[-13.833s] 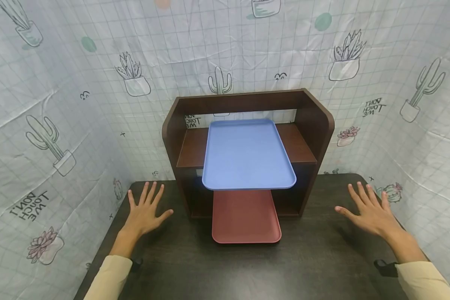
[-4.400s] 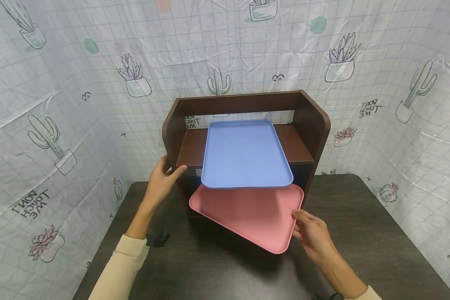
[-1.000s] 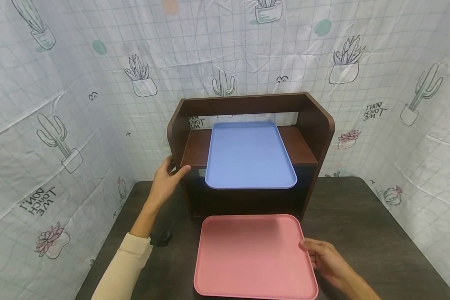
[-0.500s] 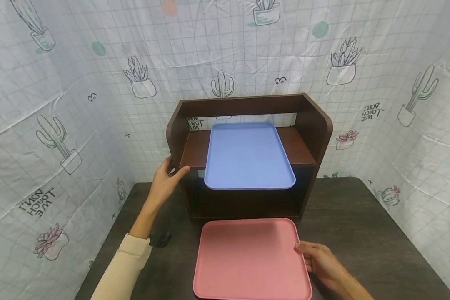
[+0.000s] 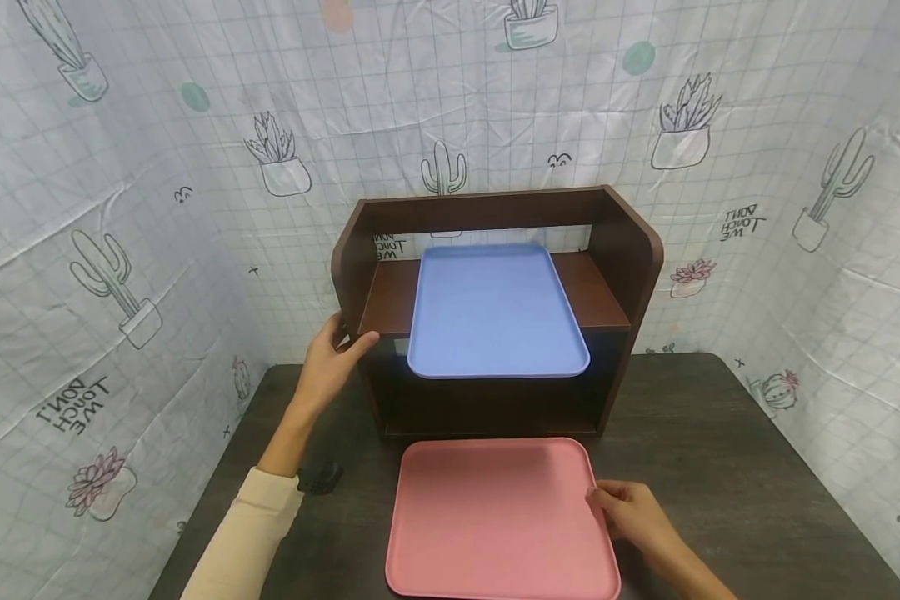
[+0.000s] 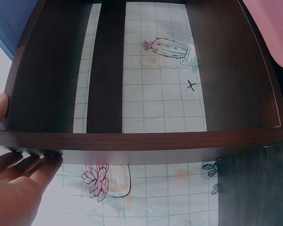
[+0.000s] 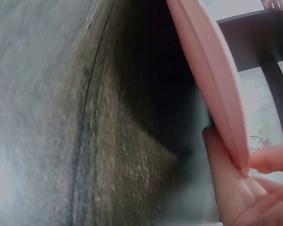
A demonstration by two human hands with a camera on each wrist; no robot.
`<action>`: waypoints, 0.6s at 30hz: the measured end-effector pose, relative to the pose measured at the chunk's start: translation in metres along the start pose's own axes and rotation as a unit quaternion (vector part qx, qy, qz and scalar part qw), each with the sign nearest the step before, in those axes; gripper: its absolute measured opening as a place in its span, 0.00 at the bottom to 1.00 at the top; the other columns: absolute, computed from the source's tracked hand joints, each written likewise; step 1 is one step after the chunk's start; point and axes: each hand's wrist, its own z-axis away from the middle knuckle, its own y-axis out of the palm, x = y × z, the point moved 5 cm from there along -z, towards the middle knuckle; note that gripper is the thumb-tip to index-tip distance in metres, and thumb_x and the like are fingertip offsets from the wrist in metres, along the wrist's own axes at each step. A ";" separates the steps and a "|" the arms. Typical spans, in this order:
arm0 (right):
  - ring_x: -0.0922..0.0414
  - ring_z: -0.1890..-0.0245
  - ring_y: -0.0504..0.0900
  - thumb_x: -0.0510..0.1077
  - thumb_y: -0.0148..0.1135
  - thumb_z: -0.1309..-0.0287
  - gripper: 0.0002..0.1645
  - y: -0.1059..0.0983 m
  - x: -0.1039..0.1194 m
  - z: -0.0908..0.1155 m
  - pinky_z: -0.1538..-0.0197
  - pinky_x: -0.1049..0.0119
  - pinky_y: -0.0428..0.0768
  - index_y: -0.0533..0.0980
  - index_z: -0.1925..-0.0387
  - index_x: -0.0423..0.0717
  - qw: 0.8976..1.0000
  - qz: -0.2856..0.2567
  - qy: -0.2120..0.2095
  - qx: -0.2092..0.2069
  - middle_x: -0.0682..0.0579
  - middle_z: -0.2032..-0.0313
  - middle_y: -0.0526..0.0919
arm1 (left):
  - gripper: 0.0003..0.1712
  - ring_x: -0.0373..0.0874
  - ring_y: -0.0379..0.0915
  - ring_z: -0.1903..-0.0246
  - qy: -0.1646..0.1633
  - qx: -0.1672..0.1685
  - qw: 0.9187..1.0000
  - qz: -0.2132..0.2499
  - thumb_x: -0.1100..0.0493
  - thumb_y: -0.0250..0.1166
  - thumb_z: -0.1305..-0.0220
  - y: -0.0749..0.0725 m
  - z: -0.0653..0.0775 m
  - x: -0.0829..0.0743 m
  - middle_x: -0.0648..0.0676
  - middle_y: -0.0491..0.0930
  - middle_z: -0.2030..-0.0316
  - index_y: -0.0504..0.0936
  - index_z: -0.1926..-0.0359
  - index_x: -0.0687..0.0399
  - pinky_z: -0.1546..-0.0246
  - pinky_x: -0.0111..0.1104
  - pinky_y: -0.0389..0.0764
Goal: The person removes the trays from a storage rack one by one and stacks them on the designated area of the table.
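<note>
In the head view my left hand [image 5: 326,363] grips the left side panel of a dark brown two-level shelf [image 5: 487,202]. Its thumb lies at the panel's front and its fingers are behind; the left wrist view shows the fingers [image 6: 46,170] against the panel's outer face. A pink rectangular tray [image 5: 498,521] stands in front of the shelf's foot. My right hand [image 5: 640,518] pinches its right rim, thumb on top. The right wrist view shows the tray [image 7: 212,70] edge-on, with fingers below it and a dark shadow on the table.
A blue tray [image 5: 498,312] lies on the upper shelf board, its front jutting past the board's edge. Below it the lower compartment [image 5: 487,408] is dark. The shelf stands on a dark table [image 5: 690,442], enclosed by a white printed cloth [image 5: 765,100].
Both hands first lay open beside the shelf. The pink tray came out of the lower compartment in my right hand, turning broadside; my left hand took the panel. Over the last second the tray barely shifted.
</note>
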 end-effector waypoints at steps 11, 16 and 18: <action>0.59 0.69 0.90 0.38 0.67 0.35 0.14 -0.007 0.012 0.005 0.66 0.66 0.84 0.89 0.50 0.41 0.969 0.204 -0.071 -0.117 0.45 0.60 0.94 | 0.43 0.58 0.63 0.21 0.001 -0.001 1.000 0.004 0.46 0.72 0.28 0.000 0.000 0.000 0.61 0.68 0.22 0.66 0.21 0.56 0.24 0.53 0.72; 0.58 0.65 0.86 0.38 0.71 0.40 0.13 -0.004 0.013 0.005 0.64 0.61 0.80 0.89 0.53 0.46 0.953 0.257 -0.097 -0.130 0.51 0.64 0.92 | 0.44 0.58 0.63 0.21 -0.001 0.000 1.000 0.006 0.46 0.72 0.28 0.001 0.000 0.000 0.62 0.68 0.22 0.65 0.21 0.56 0.24 0.52 0.73; 0.58 0.66 0.84 0.37 0.71 0.42 0.14 -0.002 0.013 0.004 0.64 0.60 0.80 0.89 0.53 0.45 0.951 0.262 -0.101 -0.129 0.52 0.65 0.91 | 0.44 0.58 0.63 0.21 -0.002 0.001 1.000 0.006 0.46 0.72 0.28 0.001 0.001 0.000 0.62 0.67 0.22 0.65 0.21 0.57 0.24 0.52 0.73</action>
